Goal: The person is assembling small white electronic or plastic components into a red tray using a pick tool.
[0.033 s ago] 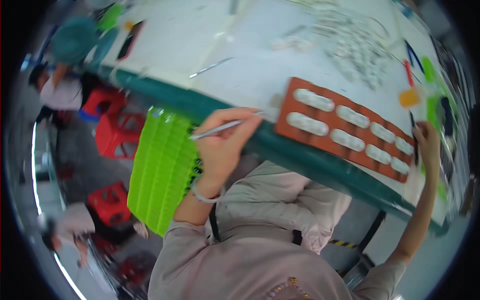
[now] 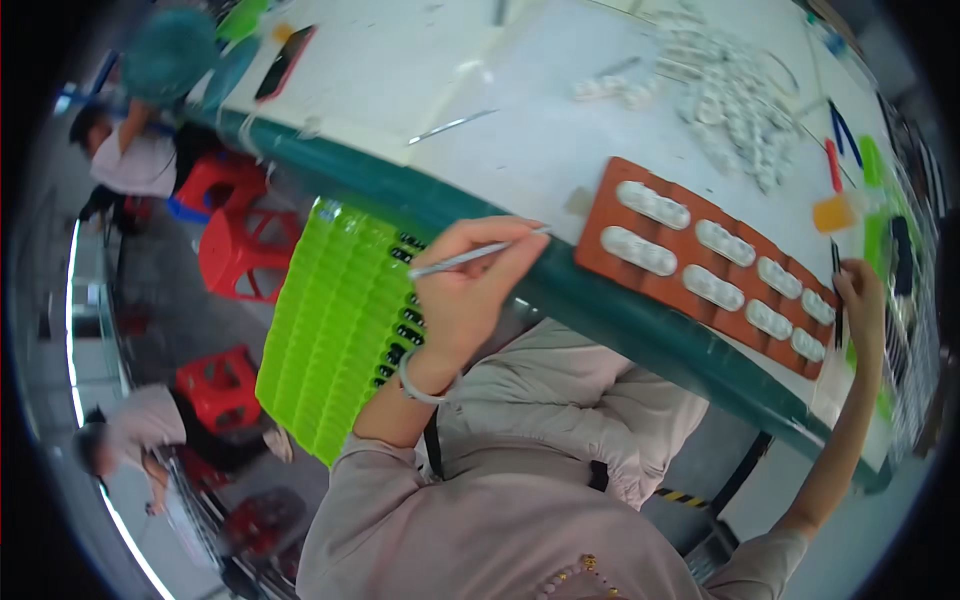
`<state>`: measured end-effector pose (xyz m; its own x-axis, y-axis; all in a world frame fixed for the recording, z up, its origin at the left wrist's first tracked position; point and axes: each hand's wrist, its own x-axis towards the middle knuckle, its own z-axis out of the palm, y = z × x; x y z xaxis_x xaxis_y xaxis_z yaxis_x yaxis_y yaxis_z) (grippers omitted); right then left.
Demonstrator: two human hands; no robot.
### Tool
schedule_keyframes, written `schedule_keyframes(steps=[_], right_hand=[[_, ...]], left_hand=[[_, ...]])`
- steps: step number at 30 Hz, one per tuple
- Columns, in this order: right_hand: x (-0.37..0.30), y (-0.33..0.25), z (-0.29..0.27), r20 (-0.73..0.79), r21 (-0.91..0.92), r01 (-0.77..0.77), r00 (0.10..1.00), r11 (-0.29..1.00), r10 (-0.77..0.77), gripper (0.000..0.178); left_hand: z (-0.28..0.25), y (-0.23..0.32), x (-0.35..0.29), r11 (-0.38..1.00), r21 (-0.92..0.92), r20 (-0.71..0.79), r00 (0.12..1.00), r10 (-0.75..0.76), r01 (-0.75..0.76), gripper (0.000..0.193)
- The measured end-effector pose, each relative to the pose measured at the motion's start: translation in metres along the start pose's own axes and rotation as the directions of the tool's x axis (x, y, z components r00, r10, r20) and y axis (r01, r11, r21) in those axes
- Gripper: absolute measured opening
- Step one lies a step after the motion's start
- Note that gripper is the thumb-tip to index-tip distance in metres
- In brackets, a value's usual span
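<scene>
Head view, and here's the left hand just outside the table's near edge, fingers pinched firmly around a slim silver tool, no gap between fingertips and shaft. One end of that tool slants up toward the table; the other points back over the bright green tray, where black pieces line the side nearest the hand.

Now the key line: from the left fingers, the brown mat lies to the right, apart from them, its left short end facing the tool's raised end. The mat's long axis runs with the table's near edge, sloping down toward the near right corner. Eight white pieces sit on it, two rows of four, each one lengthwise along the mat. The left hand is the nearer to that left end, and the closest piece is the first of the near row.

Over at the right side of the table, the right hand is just past the mat's other short end, fingers curled at a thin black tool; whether they grip it or merely touch it, can't tell. Up beyond the mat, toward the far edge, a loose white heap spreads out.
</scene>
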<state>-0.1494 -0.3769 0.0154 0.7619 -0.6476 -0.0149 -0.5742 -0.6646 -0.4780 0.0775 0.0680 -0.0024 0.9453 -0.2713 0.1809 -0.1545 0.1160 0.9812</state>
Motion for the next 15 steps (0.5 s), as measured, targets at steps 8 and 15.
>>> schedule_keyframes(steps=[8,15], right_hand=[[-0.031,-0.04,0.0,-0.237,-0.18,0.07,0.965,0.981,-0.112,0.023],[-0.139,-0.161,0.032,-0.128,0.096,-0.04,0.99,0.995,0.052,0.021]], left_hand=[[0.006,-0.016,-0.032,0.956,0.114,0.088,0.962,0.26,-0.269,0.02],[0.062,-0.028,-0.046,0.736,-0.071,0.479,0.624,0.617,-0.673,0.027]])
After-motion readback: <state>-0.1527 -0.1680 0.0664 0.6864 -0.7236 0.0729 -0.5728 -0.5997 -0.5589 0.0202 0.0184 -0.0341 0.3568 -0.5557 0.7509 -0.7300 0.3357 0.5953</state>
